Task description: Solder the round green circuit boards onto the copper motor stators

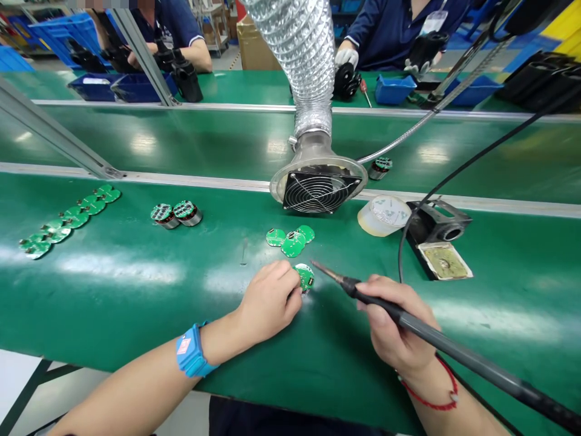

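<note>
My left hand [267, 300], with a blue strap at the wrist, is closed on a round green circuit board [305, 277] low over the green bench. Part of the board is hidden behind my fingers, and I cannot make out fully what lies beneath it. In my right hand [399, 321] is a soldering iron [376, 303], gripped like a pen. Its tip points left, just right of the board and apart from it. Several loose round green boards [293, 244] lie just beyond my left hand.
A fan-fitted exhaust hood [318, 184] hangs over the bench. On the right are a tape roll [384, 216] and an iron stand [440, 221] with a sponge [445, 261]. Two board-topped motors [187, 213] and a row of boards [75, 217] lie left. Two people work opposite.
</note>
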Available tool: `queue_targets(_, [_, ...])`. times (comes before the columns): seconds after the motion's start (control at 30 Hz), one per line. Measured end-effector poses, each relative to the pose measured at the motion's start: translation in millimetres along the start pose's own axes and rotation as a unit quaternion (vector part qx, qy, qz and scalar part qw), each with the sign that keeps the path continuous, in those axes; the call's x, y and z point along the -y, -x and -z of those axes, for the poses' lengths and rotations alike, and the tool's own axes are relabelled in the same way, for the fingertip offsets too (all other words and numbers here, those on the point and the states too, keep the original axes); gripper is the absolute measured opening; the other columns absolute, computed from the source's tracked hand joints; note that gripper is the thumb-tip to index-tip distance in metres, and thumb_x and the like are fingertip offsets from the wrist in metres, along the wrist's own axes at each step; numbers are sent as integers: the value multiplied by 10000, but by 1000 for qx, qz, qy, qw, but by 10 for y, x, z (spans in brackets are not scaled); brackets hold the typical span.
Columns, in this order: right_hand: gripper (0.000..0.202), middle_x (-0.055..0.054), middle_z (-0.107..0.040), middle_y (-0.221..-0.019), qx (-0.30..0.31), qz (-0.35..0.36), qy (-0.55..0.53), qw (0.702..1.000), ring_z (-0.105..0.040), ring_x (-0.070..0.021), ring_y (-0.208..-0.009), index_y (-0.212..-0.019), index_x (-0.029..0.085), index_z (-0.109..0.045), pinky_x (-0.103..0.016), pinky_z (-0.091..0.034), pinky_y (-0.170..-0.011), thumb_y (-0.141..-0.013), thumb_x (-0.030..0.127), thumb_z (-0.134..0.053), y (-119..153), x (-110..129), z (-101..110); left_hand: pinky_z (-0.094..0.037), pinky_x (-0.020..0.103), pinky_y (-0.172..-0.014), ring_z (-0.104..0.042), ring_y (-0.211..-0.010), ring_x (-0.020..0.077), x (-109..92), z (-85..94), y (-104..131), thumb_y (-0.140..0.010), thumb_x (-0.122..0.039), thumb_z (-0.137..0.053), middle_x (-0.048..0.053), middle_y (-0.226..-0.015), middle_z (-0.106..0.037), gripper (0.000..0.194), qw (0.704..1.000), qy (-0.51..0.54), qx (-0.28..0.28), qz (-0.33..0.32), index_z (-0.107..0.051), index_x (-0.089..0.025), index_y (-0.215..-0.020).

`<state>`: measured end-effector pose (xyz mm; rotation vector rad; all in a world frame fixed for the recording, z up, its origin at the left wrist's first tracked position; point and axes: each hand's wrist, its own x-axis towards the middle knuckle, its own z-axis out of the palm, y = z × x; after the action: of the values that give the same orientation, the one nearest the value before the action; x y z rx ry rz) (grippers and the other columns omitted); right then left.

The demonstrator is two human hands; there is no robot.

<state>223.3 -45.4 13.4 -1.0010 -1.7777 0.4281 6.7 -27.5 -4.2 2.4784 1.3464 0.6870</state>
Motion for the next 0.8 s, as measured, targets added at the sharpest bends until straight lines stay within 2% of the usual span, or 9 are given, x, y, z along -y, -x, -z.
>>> queue_targets(0.13, [140,10,-611,-597,61,65,-31,996,-565,-173,-475,-965,253,-634,-329,-488,-489,-889,196,-531,-67,62,43,-388,304,-622,-484,-686,183,-5,-7,3,-905,-144,-416,26,-714,-525,233,1000,-19,-5,-12,-514,-206,-703])
queue_targets(0.23, [154,36,-554,-537,91,77,-27,993,-529,-157,-433,-923,246,-611,-297,-455,-448,-840,143,-531,-135,109,40,-391,301,-625,-482,-690,183,-4,-5,3,-906,-141,-421,24,-715,-519,230,1000,-21,1,-12,-514,-205,-706])
queue_targets(0.4, [172,26,-596,-564,81,72,-7,994,-582,-165,-467,-895,242,-612,-297,-502,-483,-816,118,-524,-152,119,14,-390,302,-631,-476,-694,183,-3,-5,-1,-912,-146,-410,26,-723,-517,238,1000,-26,13,-7,-518,-206,-709])
queue_targets(0.57, [156,18,-611,-568,82,72,-3,994,-605,-177,-478,-909,257,-618,-305,-508,-471,-849,144,-527,-139,108,6,-392,302,-633,-476,-694,182,-2,-10,-1,-906,-149,-410,26,-722,-517,233,1000,-25,14,-7,-520,-206,-708])
queue_targets(0.8, [174,13,-636,-580,83,76,-3,994,-621,-179,-480,-906,250,-625,-307,-527,-490,-824,130,-528,-131,94,9,-392,305,-625,-467,-679,181,-10,-9,-1,-900,-139,-408,23,-712,-511,224,1000,-21,9,-5,-513,-206,-714])
